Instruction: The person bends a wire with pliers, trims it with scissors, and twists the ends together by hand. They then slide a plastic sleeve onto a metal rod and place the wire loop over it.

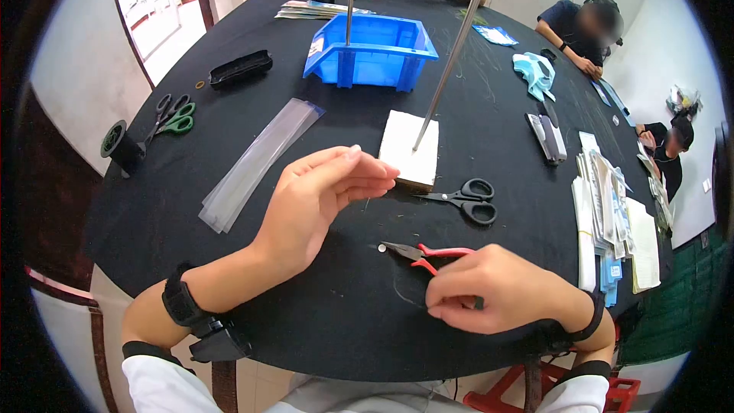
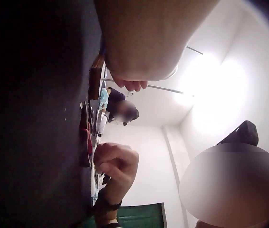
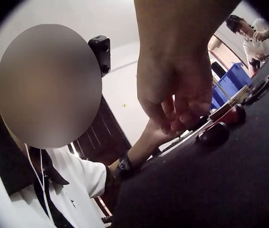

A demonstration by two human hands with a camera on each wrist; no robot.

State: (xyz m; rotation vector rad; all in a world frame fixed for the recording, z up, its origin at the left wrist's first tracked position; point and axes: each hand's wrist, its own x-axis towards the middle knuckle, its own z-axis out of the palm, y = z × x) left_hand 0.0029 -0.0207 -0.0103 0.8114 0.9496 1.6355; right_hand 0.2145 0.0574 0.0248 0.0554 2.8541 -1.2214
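My left hand (image 1: 306,203) is raised over the table just in front of a white-topped block (image 1: 409,145), its fingers extended together and nothing visible in them. To the right, my right hand (image 1: 489,291) has curled fingers with thumb and forefinger together, pinching a fine thread (image 1: 397,291) that loops faintly over the black cloth. Beside that hand lie red-handled pliers (image 1: 417,252), partly overlapped by it in the head view. At their tips is a small round white piece (image 1: 382,248). In the right wrist view the fingers of the right hand (image 3: 182,104) hang downward.
Metal rods rise from the block and near the blue bin (image 1: 371,53). Black scissors (image 1: 466,200) lie beside the block. Around stand clear plastic strips (image 1: 260,164), a spool (image 1: 121,145), green-handled scissors (image 1: 176,116), a stapler (image 1: 547,138) and stacked packets (image 1: 604,199). Other people sit across the table.
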